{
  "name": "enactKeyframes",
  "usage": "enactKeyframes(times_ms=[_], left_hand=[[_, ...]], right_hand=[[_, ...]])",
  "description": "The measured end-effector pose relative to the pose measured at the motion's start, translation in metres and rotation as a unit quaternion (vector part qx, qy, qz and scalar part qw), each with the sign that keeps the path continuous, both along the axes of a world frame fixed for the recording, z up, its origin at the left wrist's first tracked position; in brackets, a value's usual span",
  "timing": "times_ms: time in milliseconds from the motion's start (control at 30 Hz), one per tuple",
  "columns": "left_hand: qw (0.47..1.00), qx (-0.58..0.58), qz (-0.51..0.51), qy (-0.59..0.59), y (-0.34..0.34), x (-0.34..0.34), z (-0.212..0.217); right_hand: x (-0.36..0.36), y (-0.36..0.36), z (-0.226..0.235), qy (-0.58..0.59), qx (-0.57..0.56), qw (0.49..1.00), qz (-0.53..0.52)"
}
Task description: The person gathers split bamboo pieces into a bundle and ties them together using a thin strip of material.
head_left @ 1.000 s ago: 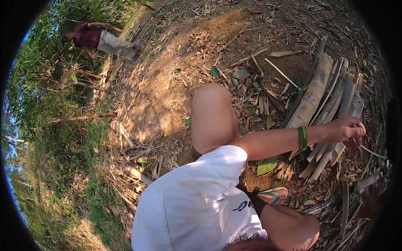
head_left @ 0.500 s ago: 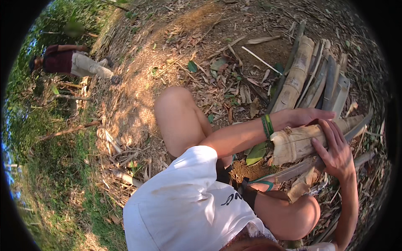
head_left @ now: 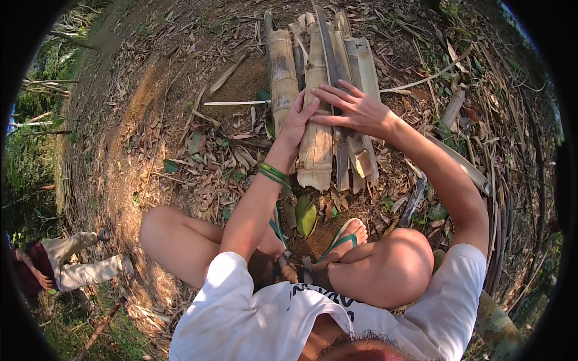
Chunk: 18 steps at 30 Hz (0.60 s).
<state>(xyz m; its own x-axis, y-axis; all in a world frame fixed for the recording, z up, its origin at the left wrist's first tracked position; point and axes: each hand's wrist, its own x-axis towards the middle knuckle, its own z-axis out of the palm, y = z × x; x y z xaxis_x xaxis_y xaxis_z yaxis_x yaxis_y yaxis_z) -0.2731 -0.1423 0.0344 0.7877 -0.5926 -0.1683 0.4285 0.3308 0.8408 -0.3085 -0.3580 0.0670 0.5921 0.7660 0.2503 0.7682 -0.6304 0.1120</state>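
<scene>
Dry split bamboo pieces lie side by side in a bundle on the ground ahead of me. My left hand point(head_left: 295, 123), with green and yellow bands at its wrist, curls against the left side of a broad middle bamboo piece point(head_left: 316, 153). Its thumb lies along the top, and most of its fingers are hidden. My right hand point(head_left: 354, 111) rests across the bundle with fingers stretched and spread, tips close to the left thumb. Beneath it run a dark narrow strip point(head_left: 327, 45) and paler split pieces point(head_left: 367, 63). Another thick bamboo piece point(head_left: 283, 75) lies left of the left hand.
Dry leaves and twigs cover the ground. A thin white strip point(head_left: 236, 103) lies left of the bundle. My sandalled foot point(head_left: 346, 239) and a green leaf point(head_left: 306, 215) are just below it. Long stalks point(head_left: 495, 228) lie at right. Another person point(head_left: 66, 262) stands far left.
My view has turned, so the bundle now appears upright in front of me. The middle bamboo piece now lies among the others; my right hand has spread flat across them.
</scene>
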Motion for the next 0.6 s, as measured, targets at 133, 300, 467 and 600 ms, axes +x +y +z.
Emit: enactKeyframes(times_ms=[133,300,467,600], left_hand=[[0.986,0.110,0.058,0.114,-0.007,0.025,-0.031],[0.926,0.346,0.144,-0.040,-0.057,0.016,-0.059],[0.936,0.296,0.187,-0.024,-0.049,0.015,-0.075],[0.958,0.188,0.214,0.037,-0.064,0.008,-0.033]], right_hand=[[0.000,0.000,-0.044,0.106,-0.005,0.981,-0.163],[-0.039,-0.010,-0.126,0.316,0.398,0.776,-0.374],[-0.048,0.046,-0.095,0.286,0.386,0.759,-0.440],[-0.052,0.037,-0.095,0.281,0.425,0.702,-0.498]])
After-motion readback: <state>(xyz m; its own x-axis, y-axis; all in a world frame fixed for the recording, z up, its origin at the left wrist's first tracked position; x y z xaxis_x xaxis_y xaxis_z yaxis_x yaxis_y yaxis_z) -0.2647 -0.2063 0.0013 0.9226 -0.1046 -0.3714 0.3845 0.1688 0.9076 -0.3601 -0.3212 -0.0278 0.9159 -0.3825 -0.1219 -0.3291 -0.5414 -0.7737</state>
